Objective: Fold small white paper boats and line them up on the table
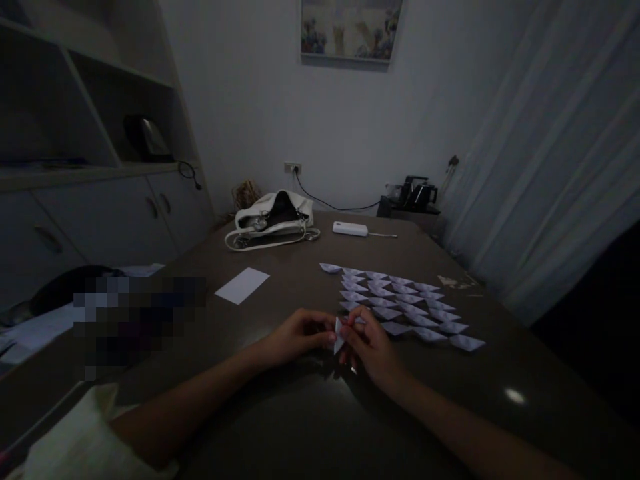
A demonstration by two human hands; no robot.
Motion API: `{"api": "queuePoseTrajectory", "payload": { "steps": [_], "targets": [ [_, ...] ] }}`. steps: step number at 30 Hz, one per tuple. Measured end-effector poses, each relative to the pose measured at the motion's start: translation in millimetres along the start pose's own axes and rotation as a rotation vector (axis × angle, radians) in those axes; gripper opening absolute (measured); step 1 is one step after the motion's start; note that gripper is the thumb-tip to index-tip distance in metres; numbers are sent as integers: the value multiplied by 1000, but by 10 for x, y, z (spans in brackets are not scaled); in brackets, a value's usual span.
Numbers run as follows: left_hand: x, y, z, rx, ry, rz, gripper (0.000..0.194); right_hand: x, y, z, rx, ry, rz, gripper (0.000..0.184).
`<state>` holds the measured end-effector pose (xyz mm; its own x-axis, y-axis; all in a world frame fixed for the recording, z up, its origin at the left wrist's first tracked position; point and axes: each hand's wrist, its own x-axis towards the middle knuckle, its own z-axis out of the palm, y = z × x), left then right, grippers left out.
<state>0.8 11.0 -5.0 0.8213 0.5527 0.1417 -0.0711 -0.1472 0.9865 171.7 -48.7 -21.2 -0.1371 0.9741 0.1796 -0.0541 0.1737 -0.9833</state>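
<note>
Between my two hands is a small piece of folded white paper (339, 335), standing upright with a pointed top. My left hand (306, 333) pinches its left side with thumb and fingers. From the other side my right hand (369, 343) grips it, with the fingers curled behind. Just beyond and to the right of my hands, many folded paper boats (383, 301) lie in rows on the brown table (280, 413). A stack or sheet of plain white paper (243, 285) lies flat to the left, apart from my hands.
At the table's far side sit a white handbag (275, 220) and a white power bank (350, 229) with a short cable. Papers (45, 320) lie at the left edge. A coffee maker (419, 193) stands at the back right, a kettle (150, 139) on the left shelf.
</note>
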Motion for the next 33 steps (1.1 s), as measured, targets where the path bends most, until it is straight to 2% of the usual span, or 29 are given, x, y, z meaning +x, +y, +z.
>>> {"api": "queuePoseTrajectory", "payload": {
  "steps": [13,23,27,33],
  "targets": [
    [2,4,31,57,92,17,20,28,31,16,-141,17,37,28],
    [-18,-27,22,371,192,43,25,65,33,10,-136,19,55,23],
    [-33,19,19,470,179,69,24,70,-18,48,-134,37,117,23],
    [-27,-12,3,462,171,70,29,65,-25,38,-121,12,118,25]
  ]
}}
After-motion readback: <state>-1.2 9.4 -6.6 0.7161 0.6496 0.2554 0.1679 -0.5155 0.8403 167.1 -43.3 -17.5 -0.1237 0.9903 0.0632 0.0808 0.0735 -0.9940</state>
